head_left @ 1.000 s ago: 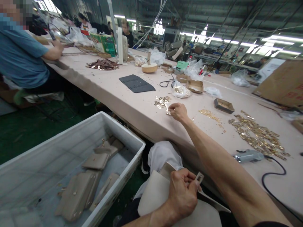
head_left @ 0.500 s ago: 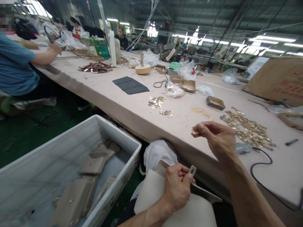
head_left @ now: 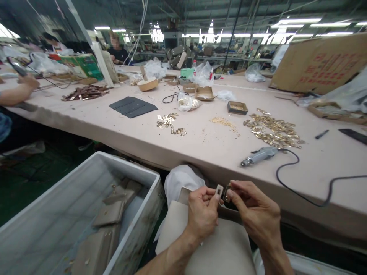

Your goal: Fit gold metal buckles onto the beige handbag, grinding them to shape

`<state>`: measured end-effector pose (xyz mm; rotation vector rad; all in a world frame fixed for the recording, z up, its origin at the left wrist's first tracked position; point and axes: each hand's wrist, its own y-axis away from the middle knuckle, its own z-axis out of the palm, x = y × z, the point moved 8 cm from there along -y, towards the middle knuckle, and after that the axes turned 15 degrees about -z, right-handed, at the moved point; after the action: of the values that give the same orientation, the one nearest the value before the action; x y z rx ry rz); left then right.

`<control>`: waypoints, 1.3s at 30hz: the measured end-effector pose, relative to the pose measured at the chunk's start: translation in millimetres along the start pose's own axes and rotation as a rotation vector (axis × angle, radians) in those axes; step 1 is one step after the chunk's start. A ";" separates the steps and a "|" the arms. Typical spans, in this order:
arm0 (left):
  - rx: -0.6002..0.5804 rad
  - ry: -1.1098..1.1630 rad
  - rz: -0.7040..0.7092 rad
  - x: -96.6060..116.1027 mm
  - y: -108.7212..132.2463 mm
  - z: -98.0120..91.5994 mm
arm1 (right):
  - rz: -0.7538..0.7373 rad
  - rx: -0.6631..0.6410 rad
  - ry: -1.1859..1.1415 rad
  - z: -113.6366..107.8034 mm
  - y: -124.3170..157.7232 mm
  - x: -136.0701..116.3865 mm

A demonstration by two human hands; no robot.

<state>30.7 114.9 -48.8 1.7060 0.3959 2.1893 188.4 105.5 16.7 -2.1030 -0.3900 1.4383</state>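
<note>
And we're looking out from the wearer's head, one wide view, facing forward and down: left grip (head_left: 203, 211) and right grip (head_left: 256, 208) sit right up close, low and right of centre, seen from above. Past them the tabletop (head_left: 200, 151) slants across mid-frame, the bin (head_left: 147, 217) is cut off at lower left, and up top the view reaches far off, to ceiling lights (head_left: 329, 25).

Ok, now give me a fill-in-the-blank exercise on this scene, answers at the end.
The person's ____ hand pinches a small gold-toned rectangular metal frame.
The large red-printed brown box is made of ____.
The flat dark sheet lies to the ____ of the grey corded tool.

Missing words: right; cardboard; left.
</note>
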 end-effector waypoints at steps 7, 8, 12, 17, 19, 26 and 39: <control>-0.014 -0.013 0.042 -0.7 4.5 8.4 | -0.020 0.007 -0.031 6.3 16.7 9.7; -0.015 -0.014 0.048 -0.7 5.2 8.6 | -0.004 0.012 -0.047 6.1 17.7 11.5; -0.010 -0.019 0.070 -0.4 6.1 9.0 | 0.086 -0.062 -0.132 8.0 17.9 18.1; -0.009 -0.033 0.078 -1.2 4.8 10.7 | 0.161 0.075 -0.137 -9.0 13.9 20.0; -0.023 -0.039 0.082 -1.6 5.1 11.9 | 0.167 0.132 -0.169 -10.7 12.7 18.4; -0.096 -0.097 0.091 -5.3 6.1 11.7 | 0.199 0.083 -0.280 13.6 14.5 18.2; -0.147 -0.115 0.098 1.0 13.0 9.2 | 0.108 0.087 -0.129 13.1 13.4 11.5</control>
<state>38.3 103.7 -40.3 1.7927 0.1208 2.1165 179.8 104.5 -3.5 -1.9953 -0.2612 1.6286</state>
